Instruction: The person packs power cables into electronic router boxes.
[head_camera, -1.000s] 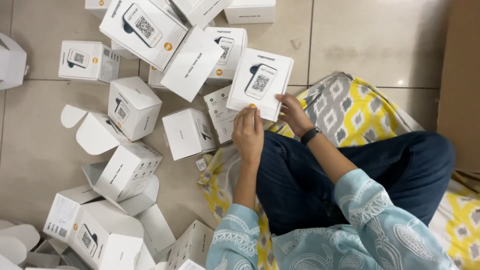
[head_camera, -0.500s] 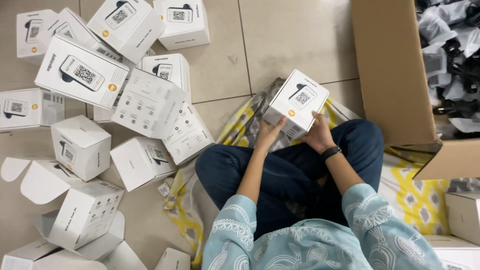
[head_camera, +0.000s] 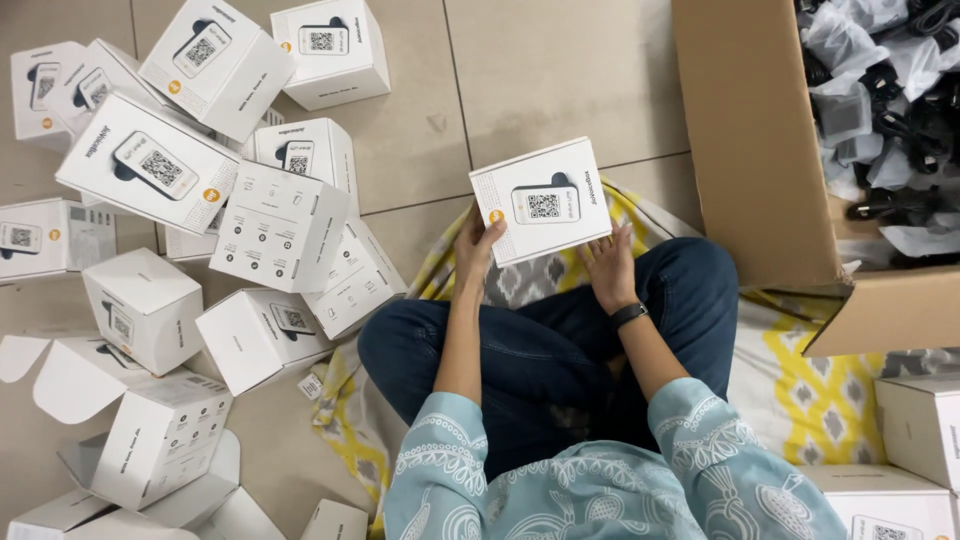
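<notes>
A white carton (head_camera: 541, 200) with a picture of a small device on its top face is held up above my lap, between both hands. My left hand (head_camera: 476, 251) grips its lower left corner. My right hand (head_camera: 608, 264), a black band on its wrist, presses against the carton's lower right edge. I sit cross-legged in blue jeans on a yellow and grey patterned cloth (head_camera: 812, 400).
Several white cartons (head_camera: 280, 225) lie heaped on the tiled floor at left, some with flaps open (head_camera: 160, 450). A large brown cardboard box (head_camera: 760, 150) at right holds black cables in clear bags (head_camera: 890, 110). More white cartons (head_camera: 920, 430) stand at lower right.
The view has swung right, bringing the brown box into sight. Both hands have carried the white carton from the heap toward my lap and turned its printed face up.
</notes>
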